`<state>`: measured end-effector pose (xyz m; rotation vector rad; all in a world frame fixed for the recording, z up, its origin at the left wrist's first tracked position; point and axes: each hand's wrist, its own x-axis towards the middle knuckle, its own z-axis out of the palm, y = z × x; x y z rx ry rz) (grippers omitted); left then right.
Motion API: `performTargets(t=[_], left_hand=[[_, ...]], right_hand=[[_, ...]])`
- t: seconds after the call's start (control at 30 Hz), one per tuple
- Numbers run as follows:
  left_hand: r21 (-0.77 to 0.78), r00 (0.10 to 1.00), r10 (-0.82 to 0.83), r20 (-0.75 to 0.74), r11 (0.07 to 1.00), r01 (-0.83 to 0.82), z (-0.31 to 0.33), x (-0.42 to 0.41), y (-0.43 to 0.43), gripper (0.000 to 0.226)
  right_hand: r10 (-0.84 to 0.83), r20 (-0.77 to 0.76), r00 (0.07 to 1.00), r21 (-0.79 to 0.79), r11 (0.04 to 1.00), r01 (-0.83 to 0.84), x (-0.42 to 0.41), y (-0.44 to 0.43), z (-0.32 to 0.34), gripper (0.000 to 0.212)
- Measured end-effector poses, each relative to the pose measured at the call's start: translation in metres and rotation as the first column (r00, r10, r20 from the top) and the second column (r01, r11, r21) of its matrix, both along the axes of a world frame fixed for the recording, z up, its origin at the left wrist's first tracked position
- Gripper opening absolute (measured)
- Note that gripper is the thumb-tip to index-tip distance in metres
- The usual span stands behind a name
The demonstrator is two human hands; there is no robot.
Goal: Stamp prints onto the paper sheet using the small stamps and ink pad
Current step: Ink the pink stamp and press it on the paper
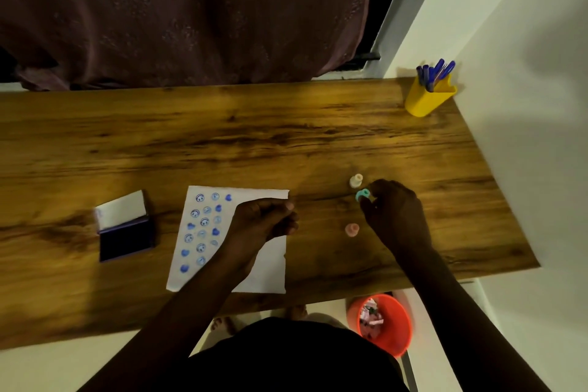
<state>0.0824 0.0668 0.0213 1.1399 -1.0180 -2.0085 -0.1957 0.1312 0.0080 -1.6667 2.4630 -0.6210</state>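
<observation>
A white paper sheet (203,232) lies on the wooden table, its left part covered with several blue smiley and heart prints. The ink pad (125,240) sits open to its left, lid (122,208) tipped back. My left hand (264,221) rests curled on the sheet's right part, holding nothing that I can see. My right hand (394,210) is to the right of the sheet, fingertips pinching a small teal stamp (362,194) at table level. A cream stamp (355,181) stands just beyond it, and a pink stamp (352,229) stands nearer me.
A yellow cup (426,99) of blue pens stands at the table's far right corner by the white wall. An orange bin (386,325) sits on the floor under the table's front right edge. A dark curtain hangs behind the table.
</observation>
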Motion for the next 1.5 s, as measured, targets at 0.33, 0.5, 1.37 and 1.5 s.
performTargets(t=[0.33, 0.5, 1.37, 1.5], left_hand=[[-0.002, 1.0, -0.003, 0.019, 1.0, 0.003, -0.004, 0.007, -0.001, 0.039], [-0.012, 0.999, -0.011, 0.031, 1.0, 0.011, -0.009, 0.013, -0.001, 0.019], [-0.057, 0.996, 0.085, -0.03, 0.995, -0.086, 0.006, 0.089, 0.011, 0.033], [-0.053, 0.987, 0.161, -0.03, 0.985, -0.162, 0.005, 0.111, 0.014, 0.03]], right_hand=[[0.059, 0.011, 0.998, 0.182, 0.982, -0.06, 0.026, 0.01, -0.017, 0.038], [0.036, 0.042, 0.998, 0.242, 0.969, -0.045, 0.032, 0.009, -0.013, 0.018], [0.205, 0.71, 0.673, -0.003, 0.958, -0.288, 0.173, -0.049, 0.054, 0.014], [0.163, 0.75, 0.641, 0.078, 0.941, -0.331, 0.194, -0.055, 0.052, 0.022]])
